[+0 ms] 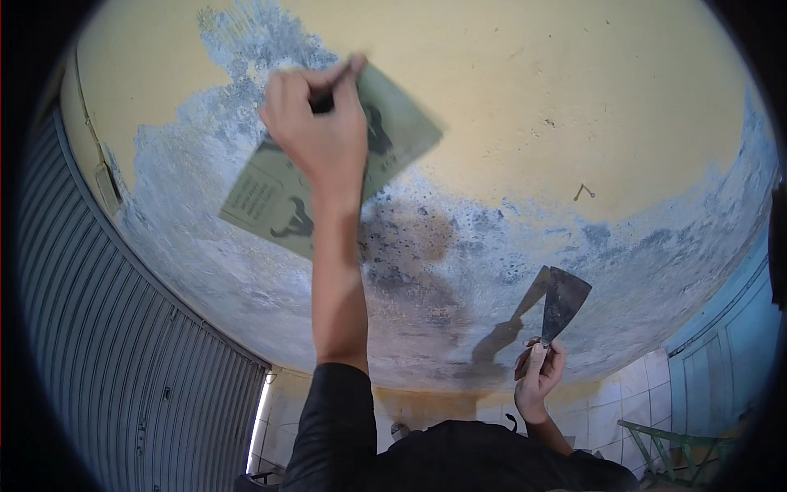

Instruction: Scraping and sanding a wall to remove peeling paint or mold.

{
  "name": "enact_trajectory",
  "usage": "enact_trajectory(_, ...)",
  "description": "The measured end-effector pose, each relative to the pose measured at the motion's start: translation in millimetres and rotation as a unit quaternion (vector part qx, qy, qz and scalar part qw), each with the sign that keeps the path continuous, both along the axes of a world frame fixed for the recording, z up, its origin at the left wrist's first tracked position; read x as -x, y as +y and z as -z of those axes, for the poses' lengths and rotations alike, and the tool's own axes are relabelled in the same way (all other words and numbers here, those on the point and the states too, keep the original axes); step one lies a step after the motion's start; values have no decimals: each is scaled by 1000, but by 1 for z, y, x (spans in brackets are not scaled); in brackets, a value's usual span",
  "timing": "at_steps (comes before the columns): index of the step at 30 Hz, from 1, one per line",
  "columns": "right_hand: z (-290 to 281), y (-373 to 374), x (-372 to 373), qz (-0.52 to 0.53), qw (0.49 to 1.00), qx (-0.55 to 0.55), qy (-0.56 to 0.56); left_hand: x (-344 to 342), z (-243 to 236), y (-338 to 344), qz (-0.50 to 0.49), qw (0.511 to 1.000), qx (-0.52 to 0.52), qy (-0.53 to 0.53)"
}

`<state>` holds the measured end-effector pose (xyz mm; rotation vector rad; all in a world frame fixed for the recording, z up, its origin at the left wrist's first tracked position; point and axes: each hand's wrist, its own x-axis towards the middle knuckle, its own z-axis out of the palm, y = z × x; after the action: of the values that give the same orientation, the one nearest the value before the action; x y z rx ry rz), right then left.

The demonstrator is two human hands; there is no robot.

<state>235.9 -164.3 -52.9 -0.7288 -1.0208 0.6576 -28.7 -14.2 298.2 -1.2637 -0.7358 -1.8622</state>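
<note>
My left hand (pixel 320 131) is raised against the upper wall, its fingers closed on a sheet of sandpaper (pixel 270 201). The sheet's greenish printed back faces me, and its upper edge is pinched up between thumb and fingers. Part of the sheet lies hidden behind my hand and forearm, and the hand is slightly blurred. Lower and to the right, my right hand (pixel 541 373) grips a putty knife (pixel 566 302) by its handle, with the dark, wide blade pointing up. The blade appears apart from the wall, and its shadow falls to the left.
The wall (pixel 492 98) is yellow above, with a large patch of worn grey-blue surface (pixel 484 246). A bent nail or hook (pixel 584 193) sticks out of it. Left stands a ribbed metal shutter (pixel 106 328); right, a light blue door (pixel 717 369) and a green metal frame (pixel 664 443) over white tiles.
</note>
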Motion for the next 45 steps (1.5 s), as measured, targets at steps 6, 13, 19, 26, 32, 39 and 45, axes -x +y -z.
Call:
enact_trajectory(6, 11, -2, -2, 30, 999, 4, 10, -16, 39, 3, 7, 999, 16, 28)
enact_trajectory(13, 5, 1, -4, 38, 999, -8, -9, 5, -11, 7, 20, 999, -31, -11)
enact_trajectory(19, 14, -5, -8, 66, 998, 14, 18, -10, 32, 9, -11, 1000, 0, 11)
enact_trajectory(26, 3, 8, -13, 70, 997, 11, -9, 10, -10, 3, -19, 1000, -10, -10)
enact_trajectory(32, 9, 0, -15, 83, 996, 10, 31, -29, 47, 0, 4, 998, 60, -7)
enact_trajectory(39, -3, 2, -13, 73, 997, -3, 14, -3, -15, -2, 18, 1000, -8, -19)
enact_trajectory(45, 11, -12, -15, 94, 995, 17, 27, -31, 50, -4, 6, 997, 72, 1)
